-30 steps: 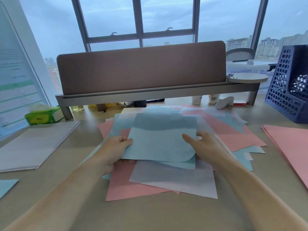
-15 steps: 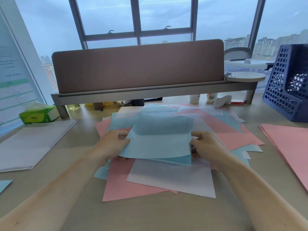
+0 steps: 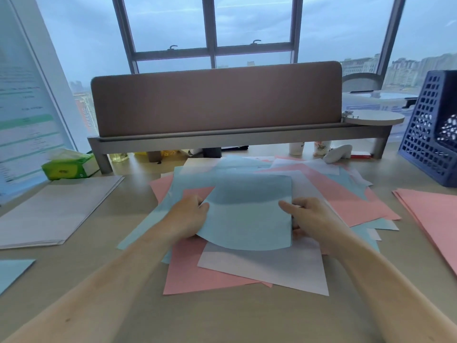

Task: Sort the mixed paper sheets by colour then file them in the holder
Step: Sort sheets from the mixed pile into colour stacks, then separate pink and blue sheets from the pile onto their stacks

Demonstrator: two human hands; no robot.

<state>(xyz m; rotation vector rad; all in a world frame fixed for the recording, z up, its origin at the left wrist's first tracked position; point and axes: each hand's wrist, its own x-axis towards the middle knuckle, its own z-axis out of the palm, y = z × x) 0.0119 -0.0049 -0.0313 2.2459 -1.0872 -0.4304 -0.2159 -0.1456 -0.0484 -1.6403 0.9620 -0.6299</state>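
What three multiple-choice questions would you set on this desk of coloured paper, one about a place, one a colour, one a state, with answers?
1. Where is the separate pink stack?
A. right of the mixed pile
B. left of the mixed pile
C. on top of the mixed pile

2. What colour is the sheet that the left hand and right hand hold?
A. pink
B. white
C. light blue

3. How is that sheet held?
A. lying flat, untouched
B. gripped at both side edges, bowed above the pile
C. crumpled in one fist

Answers:
1 A: it lies at far right, apart from the pile.
2 C: the sheet between the hands is light blue.
3 B: a thumb lies on top at each side, and its near edge curves over the white sheet.
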